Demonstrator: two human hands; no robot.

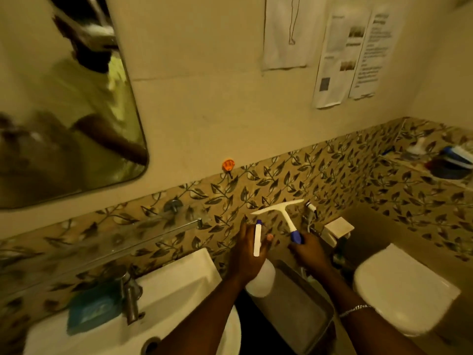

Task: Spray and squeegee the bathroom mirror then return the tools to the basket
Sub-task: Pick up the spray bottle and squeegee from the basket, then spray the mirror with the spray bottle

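Observation:
My left hand (247, 254) grips a white spray bottle (261, 278) by its neck, its white trigger and blue nozzle pointing up toward the wall. My right hand (307, 252) holds a white squeegee (281, 210) by its blue handle, blade up and tilted. Both hands hover above a grey basket (302, 303) that stands between the sink and the toilet. The mirror (64, 111) hangs on the wall at the upper left, blurred, showing a person's reflection.
A white sink (179, 285) with a metal tap (130, 298) and a blue soap dish (92, 308) lies at the lower left. A white toilet (399, 293) stands right. A glass shelf (102, 242), papers (345, 55) and an orange hook (228, 165) are on the wall.

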